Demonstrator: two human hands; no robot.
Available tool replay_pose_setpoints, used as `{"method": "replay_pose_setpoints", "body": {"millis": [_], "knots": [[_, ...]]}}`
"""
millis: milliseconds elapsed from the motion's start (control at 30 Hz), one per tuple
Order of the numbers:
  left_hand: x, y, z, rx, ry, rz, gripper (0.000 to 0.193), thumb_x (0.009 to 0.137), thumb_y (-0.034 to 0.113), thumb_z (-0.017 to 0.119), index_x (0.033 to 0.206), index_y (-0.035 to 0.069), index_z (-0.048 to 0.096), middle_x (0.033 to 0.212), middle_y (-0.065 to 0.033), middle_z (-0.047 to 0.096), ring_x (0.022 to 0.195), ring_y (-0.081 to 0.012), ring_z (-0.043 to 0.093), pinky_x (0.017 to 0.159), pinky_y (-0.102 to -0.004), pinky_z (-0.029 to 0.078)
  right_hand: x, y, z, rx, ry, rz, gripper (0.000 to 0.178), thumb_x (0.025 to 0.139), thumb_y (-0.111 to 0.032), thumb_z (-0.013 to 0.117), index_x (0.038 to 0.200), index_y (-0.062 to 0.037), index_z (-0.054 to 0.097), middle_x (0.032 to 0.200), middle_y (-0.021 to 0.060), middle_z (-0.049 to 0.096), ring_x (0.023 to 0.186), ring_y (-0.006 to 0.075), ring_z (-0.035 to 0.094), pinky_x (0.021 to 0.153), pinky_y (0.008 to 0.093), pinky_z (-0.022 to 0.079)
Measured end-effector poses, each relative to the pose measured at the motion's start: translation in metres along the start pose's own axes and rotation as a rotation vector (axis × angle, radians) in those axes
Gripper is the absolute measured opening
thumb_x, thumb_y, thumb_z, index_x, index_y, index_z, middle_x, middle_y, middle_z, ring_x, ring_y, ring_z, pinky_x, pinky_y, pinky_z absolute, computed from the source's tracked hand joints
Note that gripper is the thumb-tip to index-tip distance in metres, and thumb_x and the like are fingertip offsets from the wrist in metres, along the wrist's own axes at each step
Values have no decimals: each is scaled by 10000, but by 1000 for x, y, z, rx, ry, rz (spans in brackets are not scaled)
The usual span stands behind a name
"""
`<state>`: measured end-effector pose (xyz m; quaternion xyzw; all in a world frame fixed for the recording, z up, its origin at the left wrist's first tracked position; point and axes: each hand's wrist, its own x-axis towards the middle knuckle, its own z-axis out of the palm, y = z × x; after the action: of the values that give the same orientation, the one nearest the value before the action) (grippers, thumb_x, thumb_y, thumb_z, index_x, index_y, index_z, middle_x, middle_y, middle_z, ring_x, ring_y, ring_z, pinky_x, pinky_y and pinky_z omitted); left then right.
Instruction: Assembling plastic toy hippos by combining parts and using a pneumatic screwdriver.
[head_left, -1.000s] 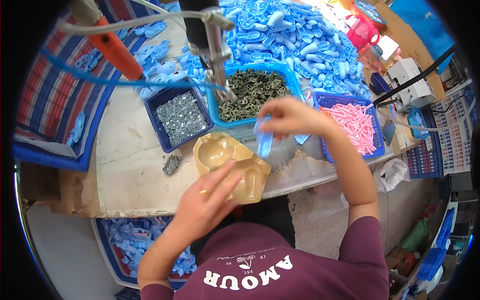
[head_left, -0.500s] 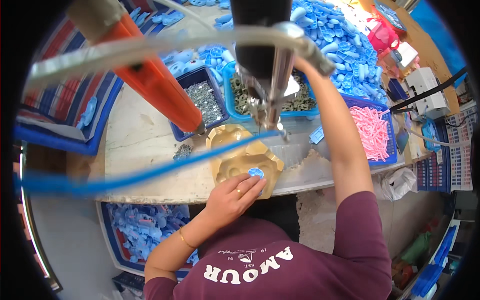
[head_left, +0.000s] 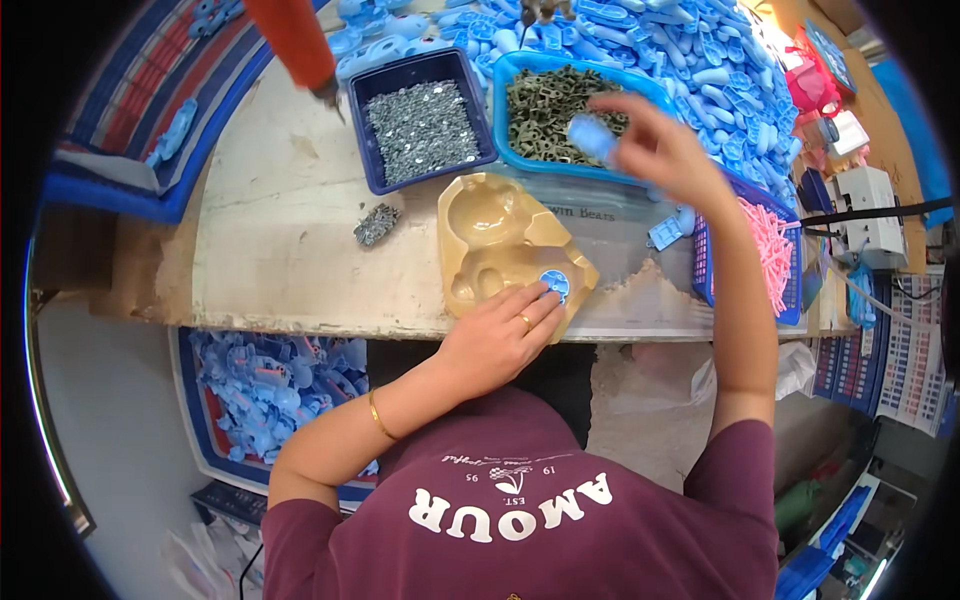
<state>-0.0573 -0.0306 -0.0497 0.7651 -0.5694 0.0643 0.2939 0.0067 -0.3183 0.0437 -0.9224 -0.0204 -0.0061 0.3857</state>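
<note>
My left hand (head_left: 503, 338) lies with its fingers stretched out over the front part of a tan moulded fixture (head_left: 492, 217). Its fingertips touch a small round blue plastic piece (head_left: 555, 286) set in the fixture. Above a light-blue tray (head_left: 497, 110) of small dark metal clips, my right hand (head_left: 665, 150) pinches a light-blue plastic piece (head_left: 592, 138), slightly blurred by motion. Left of that tray stands a dark blue bin (head_left: 366, 150) filled with small silvery metal parts.
A large heap of blue plastic parts (head_left: 690, 70) covers the back right. A purple basket (head_left: 705, 255) of pink strips stands right. An orange tool (head_left: 295, 45) hangs at upper left. Some loose metal parts (head_left: 377, 225) lie beside the fixture. A crate of blue parts (head_left: 270, 390) sits below the table.
My right hand has come back from the far heap toward me, now with a blue piece. The view has shifted, and the tool and hoses cover less of it. My left hand stays on the fixture.
</note>
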Motion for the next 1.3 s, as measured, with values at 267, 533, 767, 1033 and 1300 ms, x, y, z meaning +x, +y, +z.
{"method": "replay_pose_setpoints", "body": {"millis": [267,533,767,1033,1300], "knots": [[-40,-12,-29,-34,171,214,268,823,128,733,1083,66,711,1131,-77,707,1022,-262,679,903,-378,565,-80,-57,124,-207,-46,-123,207,836,-121,700,1038,-77,684,696,146,664,614,298,674,580,400,519],[-97,-73,-79,95,354,-118,224,800,23,705,1022,53,709,1043,-99,713,914,-293,675,809,-420,553,-88,-74,143,-291,-69,-68,127,900,-180,701,908,-58,663,673,150,662,610,343,663,556,435,495],[-98,-207,-130,268,497,-615,171,975,94,582,1087,24,690,1092,-141,704,1032,-338,629,904,-399,499,-88,-85,121,-145,-46,30,121,893,-154,731,887,-43,683,625,85,633,522,187,615,515,322,459],[14,-308,-108,275,296,-445,428,941,110,597,1368,123,558,1411,-120,575,1256,-336,546,1093,-432,440,-81,-87,134,-69,-125,-72,138,896,-150,743,933,-25,699,694,100,657,571,163,636,554,291,492],[54,-340,-106,596,199,-628,384,940,132,533,1322,116,571,991,-102,700,896,-302,710,747,-438,604,-80,-88,131,-84,-142,-20,123,887,-159,742,906,-45,700,728,122,685,600,233,675,559,340,517]]}}
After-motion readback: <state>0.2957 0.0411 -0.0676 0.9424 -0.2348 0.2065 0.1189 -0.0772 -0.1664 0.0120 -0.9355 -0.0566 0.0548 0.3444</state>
